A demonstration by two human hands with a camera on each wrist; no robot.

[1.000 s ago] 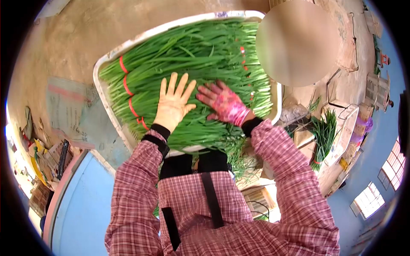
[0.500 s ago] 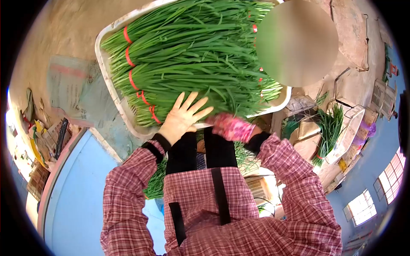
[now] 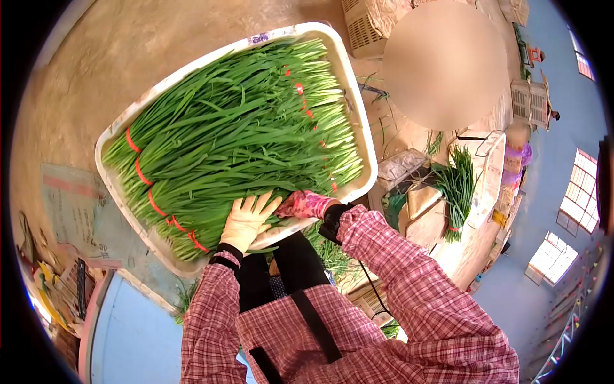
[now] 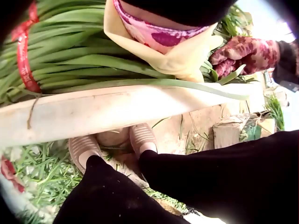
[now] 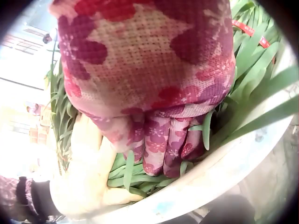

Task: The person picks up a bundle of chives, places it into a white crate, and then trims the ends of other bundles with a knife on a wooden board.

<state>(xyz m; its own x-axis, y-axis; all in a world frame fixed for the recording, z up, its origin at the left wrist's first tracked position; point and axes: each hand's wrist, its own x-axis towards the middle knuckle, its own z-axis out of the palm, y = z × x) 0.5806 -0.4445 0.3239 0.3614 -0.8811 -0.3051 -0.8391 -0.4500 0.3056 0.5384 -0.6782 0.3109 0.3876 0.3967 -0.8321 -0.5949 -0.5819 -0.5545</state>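
Note:
Long green garlic chives (image 3: 217,128), tied in bundles with red bands (image 3: 132,141), fill a white plastic crate (image 3: 366,131). My left hand (image 3: 245,224), in a cream glove, lies with spread fingers on the leaves by the near rim. Just to its right, my right hand (image 3: 306,205), in a pink floral glove, is at the inner side of that rim. The right wrist view shows its fingers (image 5: 156,144) curled down around leaf ends beside the left glove (image 5: 86,172). A long leaf lies along the rim (image 4: 93,112) in the left wrist view.
Another bundle of chives (image 3: 457,192) lies among boxes on the right. A slatted crate (image 3: 366,35) stands beyond the white one. To the left are a flattened sack (image 3: 73,198) and a blue panel (image 3: 134,333). Loose leaves (image 4: 42,182) litter the floor near the feet.
Both hands have come back from the middle of the chives to the near rim. My right hand went from flat to curled fingers. The head view has shifted, putting the crate further left.

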